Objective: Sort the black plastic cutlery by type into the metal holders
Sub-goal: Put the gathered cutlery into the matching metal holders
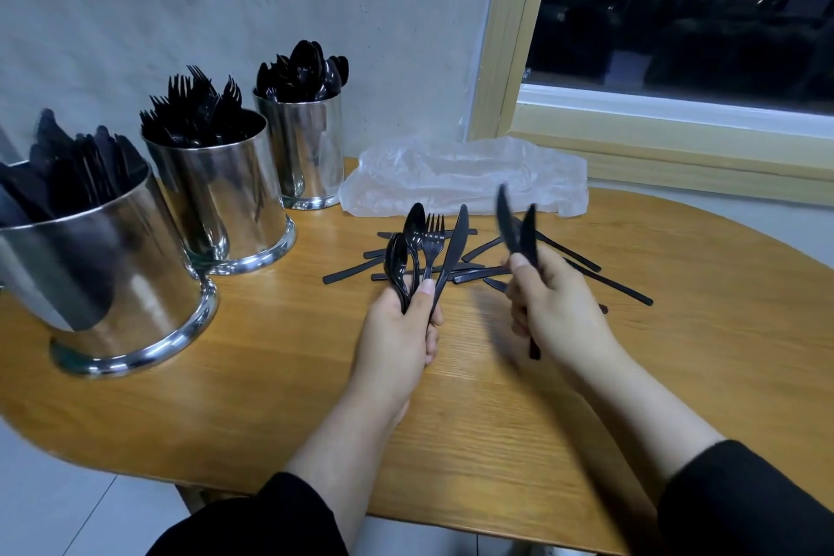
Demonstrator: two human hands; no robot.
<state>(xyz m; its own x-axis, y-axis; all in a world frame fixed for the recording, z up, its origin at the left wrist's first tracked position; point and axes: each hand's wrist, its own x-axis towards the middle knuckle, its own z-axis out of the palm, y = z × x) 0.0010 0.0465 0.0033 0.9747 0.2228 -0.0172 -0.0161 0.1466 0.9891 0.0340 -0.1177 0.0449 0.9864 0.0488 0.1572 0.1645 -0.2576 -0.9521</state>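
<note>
At the table's (189,379) left edge stands the knife holder (97,266), full of black knives, blades up. Just beside it, nearer the back edge, is the fork holder (221,194), and behind that the spoon holder (307,149), close to the wall.

Toward the middle of the table the left hand (399,332) grips a mixed fan by the handles, thumb pressed across the front and fingers curled behind: two spoons (404,248), a fork (432,235) and a knife (453,248). Behind both hands a loose pile of cutlery (469,269) lies criss-crossed on the wood, and a crumpled clear plastic bag (465,181) sits at the back edge under the window.

The right hand (548,307) holds two knives (516,230) upright, fingers curled round the handles (this hand is motion-blurred, so the exact pinch is hard to read).

The risk lies in the left hand's mixed bunch: dropped into one holder as it is, the types would be mixed. The thin, smooth handles could also slip from a loose grip and scatter back onto the pile, and a sleeve or forearm reaching left could knock a crowded holder.
</note>
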